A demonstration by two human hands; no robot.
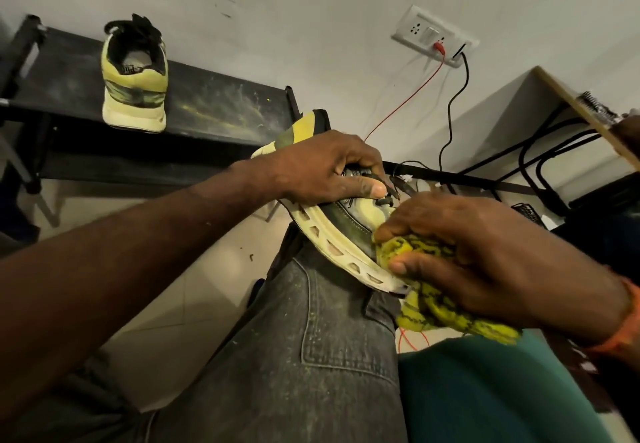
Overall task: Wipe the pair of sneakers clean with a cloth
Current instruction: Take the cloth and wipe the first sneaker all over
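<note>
Head view: one sneaker [349,234] is gripped by the left hand [325,172] on a knee. A yellow cloth [429,269] is squeezed against it by the right hand [485,252]. The other sneaker [134,75] is set on a black shelf [214,110].

Left hand [325,169]: grips the sneaker [349,231] from above, fingers curled into its collar by the laces, sole turned toward the viewer, shoe resting on a knee in grey jeans [311,338].
Right hand [485,255]: holds a bunched yellow-and-black cloth [429,290] against the shoe's side near the toe.
Second sneaker [134,75]: stands heel outward on a dusty black shelf [214,103], well apart.
Wall socket [434,35]: red and black wires plugged in.
</note>
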